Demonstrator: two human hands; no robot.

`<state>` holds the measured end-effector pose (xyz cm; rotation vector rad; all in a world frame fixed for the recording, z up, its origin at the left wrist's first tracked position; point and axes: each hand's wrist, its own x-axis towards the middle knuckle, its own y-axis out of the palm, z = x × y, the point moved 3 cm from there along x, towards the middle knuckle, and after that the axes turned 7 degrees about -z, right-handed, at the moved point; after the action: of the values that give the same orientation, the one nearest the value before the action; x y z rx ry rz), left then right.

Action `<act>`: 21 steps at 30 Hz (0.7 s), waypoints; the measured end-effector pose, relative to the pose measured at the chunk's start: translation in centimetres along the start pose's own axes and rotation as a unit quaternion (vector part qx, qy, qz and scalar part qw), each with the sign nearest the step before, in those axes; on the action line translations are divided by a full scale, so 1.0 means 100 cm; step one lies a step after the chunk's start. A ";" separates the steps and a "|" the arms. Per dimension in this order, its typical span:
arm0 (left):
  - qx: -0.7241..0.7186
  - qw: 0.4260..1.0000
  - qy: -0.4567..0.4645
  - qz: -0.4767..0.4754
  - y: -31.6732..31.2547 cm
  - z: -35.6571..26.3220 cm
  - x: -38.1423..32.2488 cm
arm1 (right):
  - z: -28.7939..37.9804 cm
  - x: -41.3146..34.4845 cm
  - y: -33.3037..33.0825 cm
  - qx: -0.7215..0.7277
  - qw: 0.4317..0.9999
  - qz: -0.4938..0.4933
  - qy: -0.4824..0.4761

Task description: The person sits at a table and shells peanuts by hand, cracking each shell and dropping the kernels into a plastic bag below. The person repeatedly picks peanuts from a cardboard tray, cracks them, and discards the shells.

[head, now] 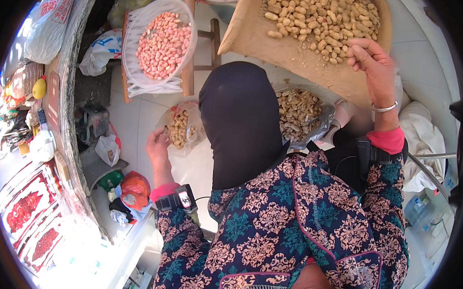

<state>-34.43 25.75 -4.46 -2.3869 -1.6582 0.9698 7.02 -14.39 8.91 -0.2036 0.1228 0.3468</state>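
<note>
My right hand (372, 65) is over the near right edge of a pile of unshelled peanuts (323, 21) on a tan tray (265, 50); thumb and fingertips are drawn together, and whether a peanut is between them cannot be told. My left hand (158, 142), fingers curled, is beside a clear plastic bag with unshelled peanuts (179, 129) on the floor; whether it holds anything is unclear. Shelled pink peanuts (164, 46) lie in a round translucent plastic bowl (127, 53) at the upper left. Empty peanut shells (299, 112) fill a plastic bag between my hands.
A black-covered knee (243, 122) rises between my hands. The bowl rests on a wooden-framed stool (189, 74). To the left runs a worn counter edge (70, 100) with goods beyond it. An orange bag (135, 189) lies below left, a white sack (421, 132) at right.
</note>
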 end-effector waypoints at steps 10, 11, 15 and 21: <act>-0.181 0.926 0.304 0.130 0.081 -0.226 -0.075 | -0.024 0.005 -0.009 -0.016 1.000 0.020 0.018; -0.229 0.906 0.296 0.199 0.100 -0.249 -0.090 | -0.026 0.005 -0.005 -0.033 0.999 0.037 0.019; -0.362 0.824 0.212 0.380 0.187 -0.305 -0.132 | -0.038 -0.002 0.012 -0.298 0.941 0.124 -0.099; -0.382 0.786 0.166 0.457 0.312 -0.338 -0.139 | -0.068 -0.014 0.007 -0.540 0.814 0.197 -0.085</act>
<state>6.16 10.37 16.19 -3.7124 -0.7376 -0.2783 4.87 -15.66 2.39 -1.2949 -0.2355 0.8286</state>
